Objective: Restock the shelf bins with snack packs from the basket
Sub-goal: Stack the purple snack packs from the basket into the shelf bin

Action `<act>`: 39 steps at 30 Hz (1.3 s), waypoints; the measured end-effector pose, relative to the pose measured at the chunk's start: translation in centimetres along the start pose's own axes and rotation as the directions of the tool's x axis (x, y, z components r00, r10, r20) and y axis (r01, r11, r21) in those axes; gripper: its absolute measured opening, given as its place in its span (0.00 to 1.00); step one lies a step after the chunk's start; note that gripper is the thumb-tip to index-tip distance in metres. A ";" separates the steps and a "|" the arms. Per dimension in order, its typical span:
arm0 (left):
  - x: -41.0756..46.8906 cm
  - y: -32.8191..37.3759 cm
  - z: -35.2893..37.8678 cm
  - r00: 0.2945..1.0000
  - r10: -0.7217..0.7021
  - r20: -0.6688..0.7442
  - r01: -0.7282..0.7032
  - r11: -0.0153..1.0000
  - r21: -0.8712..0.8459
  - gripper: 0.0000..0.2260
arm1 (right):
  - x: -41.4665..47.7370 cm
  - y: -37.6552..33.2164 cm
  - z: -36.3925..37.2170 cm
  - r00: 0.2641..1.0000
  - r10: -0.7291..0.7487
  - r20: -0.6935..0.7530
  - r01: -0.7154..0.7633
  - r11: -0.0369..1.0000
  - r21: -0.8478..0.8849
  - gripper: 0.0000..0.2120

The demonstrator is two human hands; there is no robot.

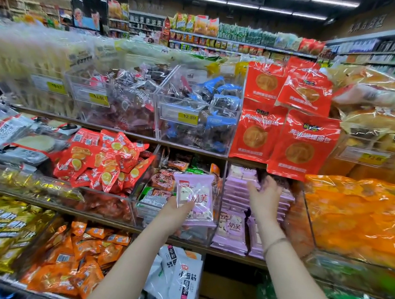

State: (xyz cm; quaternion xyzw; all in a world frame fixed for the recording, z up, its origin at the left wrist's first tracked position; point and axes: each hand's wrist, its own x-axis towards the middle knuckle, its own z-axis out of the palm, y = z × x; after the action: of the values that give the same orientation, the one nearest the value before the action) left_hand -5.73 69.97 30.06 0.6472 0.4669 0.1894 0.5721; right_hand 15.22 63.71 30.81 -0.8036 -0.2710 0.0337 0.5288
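My left hand (175,210) holds a pale purple snack pack (197,198) upright in front of the middle shelf. Just to its right is a clear bin (231,246) stacked with the same purple packs (232,226). My right hand (264,195) reaches into that bin with fingers spread, resting on top of the purple stack, and holds nothing. The basket is not in view.
Clear bins fill three shelf rows: red egg-snack packs (104,162) at the left, mixed packs (162,182) behind the held pack, orange packs (358,215) at the right. Big red bags (285,125) hang above the purple bin. White packs (178,285) stand below.
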 end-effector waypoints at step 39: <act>7.4 2.9 10.5 0.733 0.585 0.346 -0.517 0.150 0.843 0.31 | 3.4 3.0 -3.5 0.847 0.491 0.206 -0.395 0.319 0.862 0.20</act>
State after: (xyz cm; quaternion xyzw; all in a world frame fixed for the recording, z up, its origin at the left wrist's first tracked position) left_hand 7.23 70.39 27.68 0.9637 0.2390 0.1194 -0.0006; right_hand 20.52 61.46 30.51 -0.4544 0.0417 0.2741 0.8466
